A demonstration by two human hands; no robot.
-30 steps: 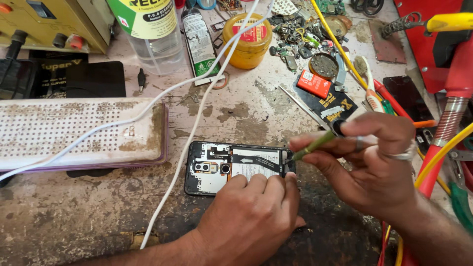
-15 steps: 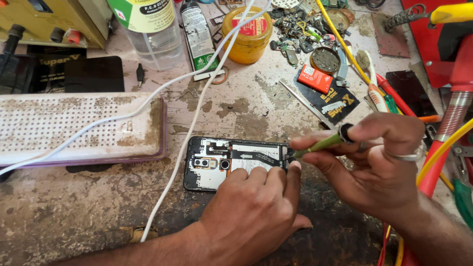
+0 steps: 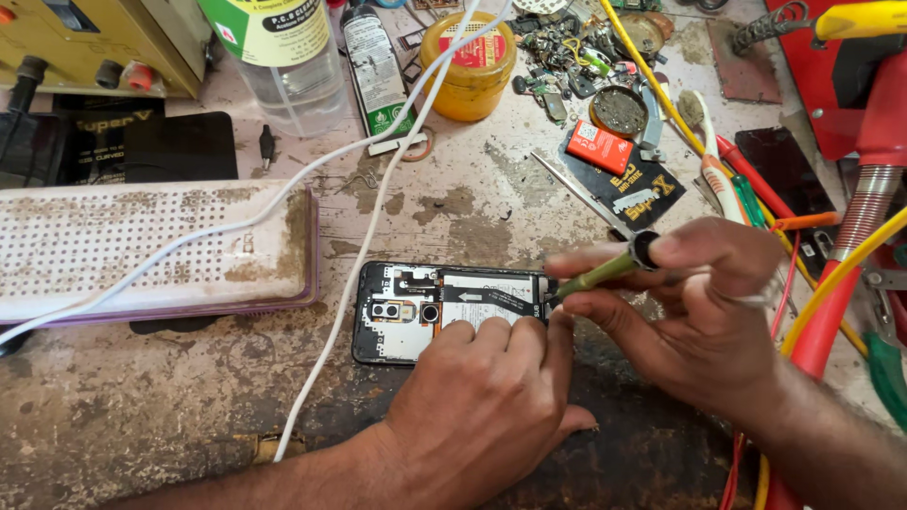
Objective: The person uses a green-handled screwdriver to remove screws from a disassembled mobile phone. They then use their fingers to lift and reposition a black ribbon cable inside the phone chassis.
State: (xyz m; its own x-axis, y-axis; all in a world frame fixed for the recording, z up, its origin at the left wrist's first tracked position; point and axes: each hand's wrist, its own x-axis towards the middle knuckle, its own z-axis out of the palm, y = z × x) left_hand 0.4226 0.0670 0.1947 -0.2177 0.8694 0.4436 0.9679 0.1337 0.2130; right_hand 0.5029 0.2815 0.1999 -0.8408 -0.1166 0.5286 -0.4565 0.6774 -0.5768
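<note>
Head view looks down on my left hand [image 3: 482, 397], which lies at lower centre with its fingers pressed flat on the opened black phone with its back cover off [image 3: 416, 307], at the middle of the worn, stained bench [image 3: 142, 416]. My right hand [image 3: 699, 302], right of centre, is clamped on a green-handled screwdriver [image 3: 605, 272] whose tip meets the phone's right end. A white cable [image 3: 368, 236] runs diagonally just past the phone's left edge. A dirty white perforated box [image 3: 142, 247] sits at left, a yellow jar [image 3: 470, 64] at top centre and a clear plastic bottle [image 3: 288, 66] upper left.
</note>
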